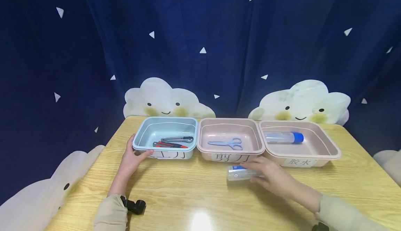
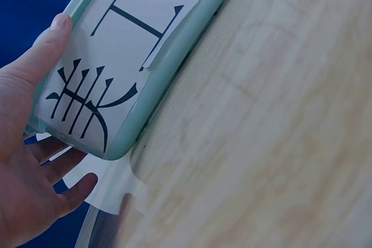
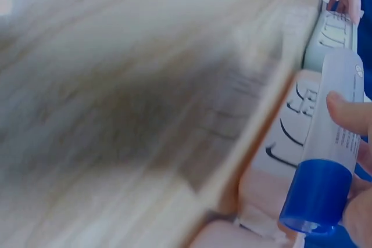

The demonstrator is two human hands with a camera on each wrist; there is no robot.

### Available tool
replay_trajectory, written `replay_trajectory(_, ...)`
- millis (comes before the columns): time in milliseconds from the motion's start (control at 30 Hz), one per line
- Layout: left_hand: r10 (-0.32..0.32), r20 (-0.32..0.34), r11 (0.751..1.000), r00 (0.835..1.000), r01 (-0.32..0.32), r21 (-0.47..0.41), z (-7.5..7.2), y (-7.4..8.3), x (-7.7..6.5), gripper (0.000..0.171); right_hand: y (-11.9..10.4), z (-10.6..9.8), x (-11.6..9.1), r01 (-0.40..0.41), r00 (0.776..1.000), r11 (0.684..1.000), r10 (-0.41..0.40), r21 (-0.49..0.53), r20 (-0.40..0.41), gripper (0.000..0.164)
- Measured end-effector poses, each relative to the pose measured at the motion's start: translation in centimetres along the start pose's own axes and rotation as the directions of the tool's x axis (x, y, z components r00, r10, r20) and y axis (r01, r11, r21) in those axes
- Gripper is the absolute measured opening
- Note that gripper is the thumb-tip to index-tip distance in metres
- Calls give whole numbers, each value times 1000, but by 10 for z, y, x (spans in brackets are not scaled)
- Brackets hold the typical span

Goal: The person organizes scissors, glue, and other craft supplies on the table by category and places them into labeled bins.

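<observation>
My left hand (image 1: 129, 160) holds the left front corner of a light blue bin (image 1: 167, 126), its thumb on the front rim in the left wrist view. Inside that bin lie utility knives (image 1: 178, 139), one grey and black, others red and black. Gripped in my right hand (image 1: 274, 176) is a clear glue bottle (image 1: 239, 173), tilted above the table before the middle and right bins; its blue cap (image 3: 318, 193) shows in the right wrist view. Blue scissors (image 1: 230, 143) lie in the middle pink bin (image 1: 230, 125). Another blue-capped glue bottle (image 1: 278, 137) rests in the right pink bin (image 1: 329, 147).
The three bins stand side by side along the back of a wooden table (image 1: 175, 196), with paper labels (image 1: 300, 162) on their fronts. A dark blue curtain (image 1: 200, 15) with white clouds hangs behind them.
</observation>
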State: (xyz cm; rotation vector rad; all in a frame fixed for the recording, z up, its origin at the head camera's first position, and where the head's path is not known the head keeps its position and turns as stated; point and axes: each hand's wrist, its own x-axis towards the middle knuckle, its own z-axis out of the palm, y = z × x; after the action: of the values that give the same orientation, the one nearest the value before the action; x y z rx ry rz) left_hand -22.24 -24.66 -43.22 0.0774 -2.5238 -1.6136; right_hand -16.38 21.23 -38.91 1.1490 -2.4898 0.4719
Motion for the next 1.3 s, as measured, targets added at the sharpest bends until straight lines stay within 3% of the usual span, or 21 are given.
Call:
replay_trajectory(333, 5, 0, 1000, 1000, -5, -25, 1, 0, 1, 103, 9, -30, -2, 38, 999, 999, -39, -28, -25, 51)
replay_trajectory(733, 2, 1, 1000, 1000, -2, -23, 0, 0, 2, 102, 37, -57, -5, -73, 995, 989, 63, -129, -82, 50)
replay_trajectory(1067, 8, 0, 1000, 1000, -8, -23, 0, 0, 1, 102, 69, -63, -13, -112, 989, 981, 95, -159, -113, 50)
replay_trajectory(1300, 12, 0, 1000, 1000, -12, -6, 0, 2, -2, 99, 89, -60, -18, -198, 976, 972, 184, -126, -113, 51)
